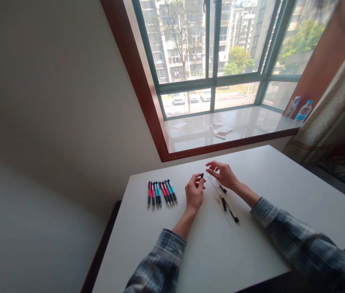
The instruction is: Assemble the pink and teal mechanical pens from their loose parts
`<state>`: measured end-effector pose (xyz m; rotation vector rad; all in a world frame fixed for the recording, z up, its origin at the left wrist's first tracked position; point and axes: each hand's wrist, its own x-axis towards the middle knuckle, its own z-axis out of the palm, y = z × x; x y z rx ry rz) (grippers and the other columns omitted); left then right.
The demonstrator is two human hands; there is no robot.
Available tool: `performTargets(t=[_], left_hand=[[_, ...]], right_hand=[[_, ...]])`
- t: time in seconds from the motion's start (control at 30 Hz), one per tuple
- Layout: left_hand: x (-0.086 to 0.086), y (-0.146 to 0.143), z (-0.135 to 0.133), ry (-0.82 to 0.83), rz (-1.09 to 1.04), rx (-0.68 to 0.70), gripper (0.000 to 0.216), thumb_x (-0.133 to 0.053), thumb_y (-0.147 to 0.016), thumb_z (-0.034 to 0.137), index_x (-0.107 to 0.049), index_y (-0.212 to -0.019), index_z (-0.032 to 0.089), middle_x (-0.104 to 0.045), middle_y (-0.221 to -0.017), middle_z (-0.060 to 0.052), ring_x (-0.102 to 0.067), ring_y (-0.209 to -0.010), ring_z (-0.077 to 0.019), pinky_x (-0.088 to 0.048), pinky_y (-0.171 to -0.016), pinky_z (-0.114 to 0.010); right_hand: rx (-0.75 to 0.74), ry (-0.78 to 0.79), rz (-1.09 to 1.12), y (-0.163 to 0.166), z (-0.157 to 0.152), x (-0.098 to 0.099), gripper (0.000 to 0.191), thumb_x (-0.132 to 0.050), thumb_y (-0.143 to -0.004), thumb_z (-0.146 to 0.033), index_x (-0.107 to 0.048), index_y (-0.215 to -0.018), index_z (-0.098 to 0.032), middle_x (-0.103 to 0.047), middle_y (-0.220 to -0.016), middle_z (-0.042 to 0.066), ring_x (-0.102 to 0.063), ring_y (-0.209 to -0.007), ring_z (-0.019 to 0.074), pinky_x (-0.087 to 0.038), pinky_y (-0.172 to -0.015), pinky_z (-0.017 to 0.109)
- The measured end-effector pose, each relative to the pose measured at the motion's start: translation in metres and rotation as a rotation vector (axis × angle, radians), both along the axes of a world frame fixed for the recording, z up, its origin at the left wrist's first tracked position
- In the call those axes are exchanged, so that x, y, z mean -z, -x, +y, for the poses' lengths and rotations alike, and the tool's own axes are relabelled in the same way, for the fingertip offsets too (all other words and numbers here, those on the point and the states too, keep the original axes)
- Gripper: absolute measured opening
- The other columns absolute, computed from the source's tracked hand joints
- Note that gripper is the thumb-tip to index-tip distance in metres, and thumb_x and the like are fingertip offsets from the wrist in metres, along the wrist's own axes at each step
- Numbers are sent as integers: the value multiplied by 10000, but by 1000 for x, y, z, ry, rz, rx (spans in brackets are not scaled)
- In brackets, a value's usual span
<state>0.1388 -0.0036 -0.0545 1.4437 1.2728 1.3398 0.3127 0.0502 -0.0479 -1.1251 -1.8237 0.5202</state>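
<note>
My left hand (195,191) is raised a little above a white table (276,183), its fingers pinched on a small black pen part (202,176). My right hand (223,173) hovers just to the right of it, fingers spread and holding nothing. Under and beside the right hand lie loose pen parts (225,202): thin refills and short black pieces. To the left of my left hand, a row of several red and teal pens (161,192) lies side by side on the table.
A glossy windowsill (221,130) with a red-brown frame runs behind the table, holding crumpled paper (220,130) and two water bottles (303,112) at the far right. A curtain (334,106) hangs at the right. A plain wall is on the left.
</note>
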Motion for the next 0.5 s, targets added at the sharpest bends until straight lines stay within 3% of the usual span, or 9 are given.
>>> performTargets(t=[0.1,0.23,0.5], left_hand=[[1,0,-1,16,19,17,299,-632,-923,378,-656,-1153,188,-760,-884,-52,-658,-646,-137,-518,-638,-247],[3,-1,-2,32,60,11,216,-634,-919,360,-667,-1066,205,-764,-869,-42,-667,-665,-144,-499,-630,-240],[3,2,-4,8,96,-39,163,-645,-897,315,-707,-999,203,-748,-944,-44,-628,-656,-126,-486,-647,-243]], right_hand=[[63,58,6,-19,15,15,272,-639,-930,-445,-772,-980,-212,-780,-896,65,-706,-792,206,-575,-764,351],[67,179,14,-32,23,30,313,-698,-865,-479,-800,-986,-209,-773,-811,42,-697,-723,191,-564,-709,307],[51,160,-107,-30,22,30,271,-720,-823,-439,-818,-964,-228,-754,-808,27,-629,-681,166,-518,-676,283]])
